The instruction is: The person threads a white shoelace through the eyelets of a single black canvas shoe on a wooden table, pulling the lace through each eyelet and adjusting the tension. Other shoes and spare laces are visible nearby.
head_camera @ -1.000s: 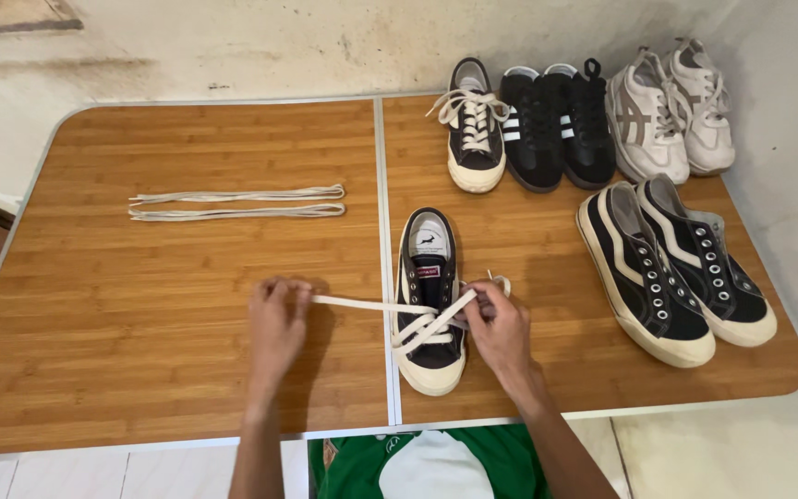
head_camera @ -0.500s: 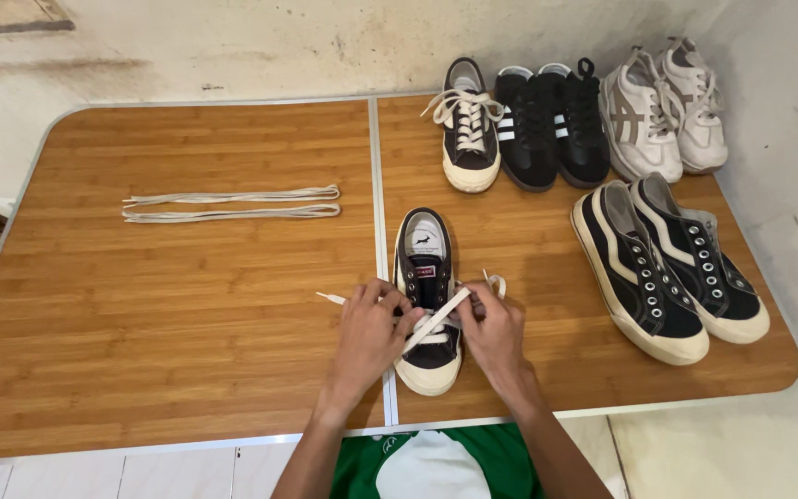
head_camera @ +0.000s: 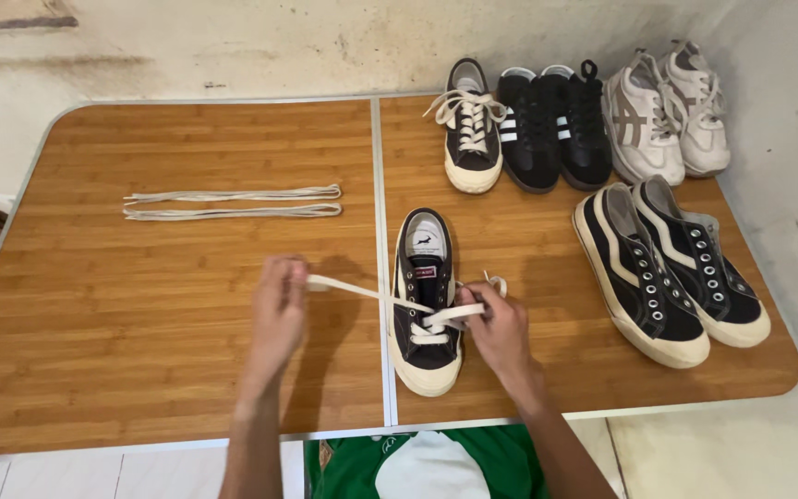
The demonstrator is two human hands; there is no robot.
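A black canvas sneaker (head_camera: pixel 425 305) with a cream sole stands near the front of the wooden table (head_camera: pixel 168 314), toe towards me. A cream shoelace (head_camera: pixel 362 292) runs through its lower eyelets. My left hand (head_camera: pixel 277 310) is out to the left of the shoe, gripping one end of the lace, which is pulled taut. My right hand (head_camera: pixel 501 328) sits at the shoe's right side, pinching the other part of the lace by the eyelets.
Two folded cream laces (head_camera: pixel 233 203) lie on the table's left half. At the back right stand a laced black sneaker (head_camera: pixel 471 125), a black striped pair (head_camera: pixel 551 120) and a white pair (head_camera: pixel 667 111). An unlaced black pair (head_camera: pixel 671 268) sits at the right.
My left hand went in to the shoe's eyelets, then pulled back out to the left, drawing the lace taut. My right hand stayed at the shoe's right side.
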